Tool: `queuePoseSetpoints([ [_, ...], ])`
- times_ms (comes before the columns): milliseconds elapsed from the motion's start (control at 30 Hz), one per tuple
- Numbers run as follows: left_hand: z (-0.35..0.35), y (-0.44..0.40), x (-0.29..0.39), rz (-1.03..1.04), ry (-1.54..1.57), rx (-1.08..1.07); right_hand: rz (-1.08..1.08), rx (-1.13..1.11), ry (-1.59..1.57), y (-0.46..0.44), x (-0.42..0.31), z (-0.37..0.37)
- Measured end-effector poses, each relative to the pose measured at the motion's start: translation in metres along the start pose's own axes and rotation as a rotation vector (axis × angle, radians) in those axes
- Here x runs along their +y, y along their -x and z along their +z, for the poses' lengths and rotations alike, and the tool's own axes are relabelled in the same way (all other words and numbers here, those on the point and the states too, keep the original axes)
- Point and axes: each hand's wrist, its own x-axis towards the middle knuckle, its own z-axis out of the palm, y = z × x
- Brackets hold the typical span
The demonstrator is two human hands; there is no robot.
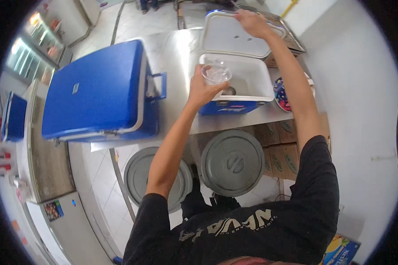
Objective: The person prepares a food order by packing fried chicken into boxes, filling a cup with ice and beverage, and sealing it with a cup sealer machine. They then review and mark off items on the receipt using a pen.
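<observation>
My left hand [202, 88] is closed round a clear plastic cup [216, 74] with ice-like clear pieces in it, above the near left part of an open blue-and-white cooler [257, 77]. A round metal object [229, 91] shows inside the cooler, beside the cup. Beyond the cooler's far edge stands its raised white lid [225, 34]. My right hand [250, 23] reaches over the lid's top, with its fingers closed on a thin handle-like item [235, 4] that is too small to make out clearly.
A large closed blue cooler [97, 88] stands left on the metal table [177, 48]. A colourful round container [282, 93] is right of the open cooler. Below are two grey lidded bins [232, 162] and cardboard boxes [280, 150]. A person's legs [149, 4] show far off.
</observation>
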Motion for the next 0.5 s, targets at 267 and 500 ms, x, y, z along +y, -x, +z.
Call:
queuePoseSetpoints([
  [267, 0.048, -0.023, -0.030, -0.087, -0.063, -0.055, 0.059, -0.079, -0.030, 0.001, -0.019, -0.020],
  [500, 0.052, -0.035, -0.032, -0.148, -0.121, -0.041, -0.112, -0.119, -0.002, -0.013, -0.006, -0.006],
])
